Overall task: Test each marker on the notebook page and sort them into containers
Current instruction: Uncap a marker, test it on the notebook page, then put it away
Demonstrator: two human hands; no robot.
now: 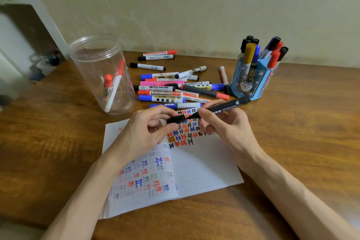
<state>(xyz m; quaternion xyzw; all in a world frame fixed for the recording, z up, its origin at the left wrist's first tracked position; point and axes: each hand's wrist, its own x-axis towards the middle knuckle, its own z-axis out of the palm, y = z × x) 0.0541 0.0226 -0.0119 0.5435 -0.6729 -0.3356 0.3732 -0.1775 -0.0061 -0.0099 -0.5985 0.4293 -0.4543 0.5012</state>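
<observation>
We are pinching a black cap (176, 119) in our left hand (144, 132), and our right hand (224, 128) is gripping the black permanent marker (226, 107) just above the notebook page (204, 165). Loose markers (161, 93) are lying on the wooden worktop (302, 122) between a clear jar (93, 68) and a blue pen holder (247, 84).
</observation>
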